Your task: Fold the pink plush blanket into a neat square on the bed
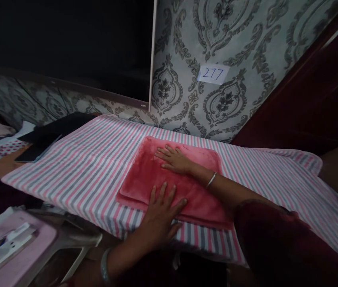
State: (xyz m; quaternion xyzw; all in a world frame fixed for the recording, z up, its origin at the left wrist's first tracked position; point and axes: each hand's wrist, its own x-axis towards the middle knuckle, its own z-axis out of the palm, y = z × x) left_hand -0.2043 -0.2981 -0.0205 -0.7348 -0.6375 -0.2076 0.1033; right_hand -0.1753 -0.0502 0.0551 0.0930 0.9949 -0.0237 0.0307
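A red plush cloth (198, 199), folded into a flat rectangle of layers, lies on a striped cloth (97, 159) in pink, grey and white. On its near edge, left of the middle, rests my left hand (161, 213), fingers spread and pointing away from me. My right hand (174, 159) lies flat on the far part of the plush cloth, its fingers stretched to the left. Each wrist wears a bangle. Neither hand grips anything.
A large dark screen (67, 44) hangs on the patterned wall, beside a paper marked 277 (213, 73). Dark flat items (39, 149) lie at the left end of the table. At the lower left stands a pink stool (34, 243) with a white object on it.
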